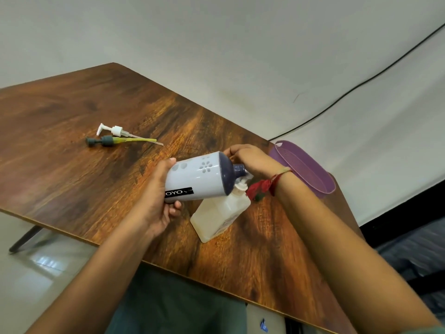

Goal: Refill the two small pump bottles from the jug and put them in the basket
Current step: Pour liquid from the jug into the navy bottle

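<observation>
My left hand [159, 201] grips the base of a white jug [197, 179] with a flower pattern and a dark blue top. The jug is tipped almost on its side. Its blue spout [238, 169] sits over the open white neck of a small translucent pump bottle [221, 215], which stands tilted on the table. My right hand [250, 160] is curled round the jug's dark shoulder behind the spout. A red thread tassel hangs from that wrist, and a small dark green thing [258, 197] under it is too hidden to identify.
Two removed pump heads lie at the far left of the wooden table [96, 179]: a white one [113, 130] and a dark teal one with a yellow tube [108, 141]. A purple oval basket [303, 169] stands at the table's right corner. A black cable runs along the wall.
</observation>
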